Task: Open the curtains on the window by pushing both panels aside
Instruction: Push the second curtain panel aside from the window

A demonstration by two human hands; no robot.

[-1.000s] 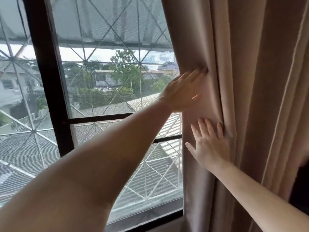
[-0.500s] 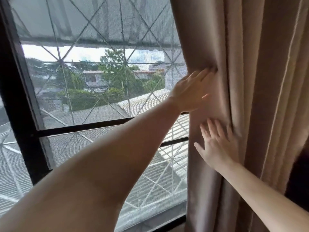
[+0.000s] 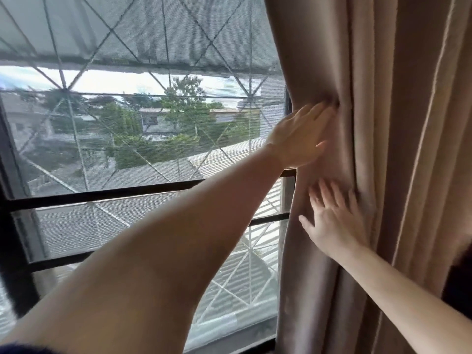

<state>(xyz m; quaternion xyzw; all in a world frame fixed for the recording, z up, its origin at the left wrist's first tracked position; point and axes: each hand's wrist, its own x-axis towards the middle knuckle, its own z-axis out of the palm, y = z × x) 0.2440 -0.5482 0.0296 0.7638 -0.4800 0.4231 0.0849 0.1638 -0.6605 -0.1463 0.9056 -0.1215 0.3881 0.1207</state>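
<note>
Head view: both hands [image 3: 300, 139] [image 3: 334, 226] flat against curtain [image 3: 408, 149].

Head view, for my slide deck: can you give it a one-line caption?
Left hand above right hand, both flat against the bunched curtain panel, beside the uncovered window.

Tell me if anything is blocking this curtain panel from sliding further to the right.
Nothing visible blocks it. Both the left hand and the right hand are flat on the curtain panel, whose folds are already bunched to the right. The rail and the wall beyond are out of frame.
</note>
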